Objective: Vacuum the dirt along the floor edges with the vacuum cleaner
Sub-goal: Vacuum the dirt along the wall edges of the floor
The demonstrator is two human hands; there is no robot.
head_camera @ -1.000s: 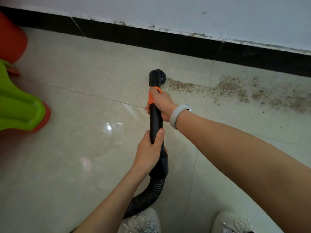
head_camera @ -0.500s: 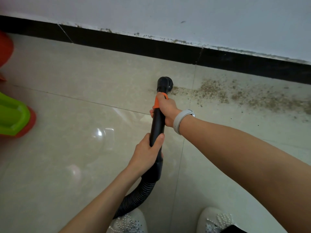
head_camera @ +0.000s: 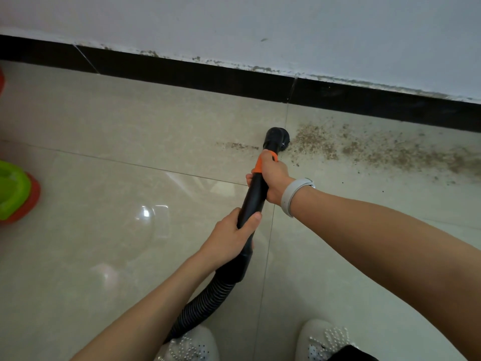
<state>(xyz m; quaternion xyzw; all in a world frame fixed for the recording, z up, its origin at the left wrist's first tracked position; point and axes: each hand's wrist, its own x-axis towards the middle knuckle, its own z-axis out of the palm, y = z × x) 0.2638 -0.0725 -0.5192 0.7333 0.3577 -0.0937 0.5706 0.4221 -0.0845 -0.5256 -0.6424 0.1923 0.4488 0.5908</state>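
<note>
I hold a black vacuum wand (head_camera: 253,196) with an orange collar (head_camera: 259,165) in both hands. My right hand (head_camera: 274,178), with a pale wristband, grips it just behind the collar. My left hand (head_camera: 229,238) grips the wand lower down, above the ribbed black hose (head_camera: 205,300). The round brush nozzle (head_camera: 276,140) sits on the beige tile floor at the left end of a brown dirt band (head_camera: 377,149), which runs to the right along the black skirting (head_camera: 234,79). A thin dirt streak (head_camera: 236,145) lies left of the nozzle.
A white wall (head_camera: 260,27) rises above the skirting. A green and red plastic object (head_camera: 15,199) sits at the left edge of the floor. My two white beaded shoes (head_camera: 190,345) stand at the bottom.
The nozzle has moved to the right along the floor, and the dirt's left end has shortened. A thin streak now shows left of the nozzle. Both grips are unchanged.
</note>
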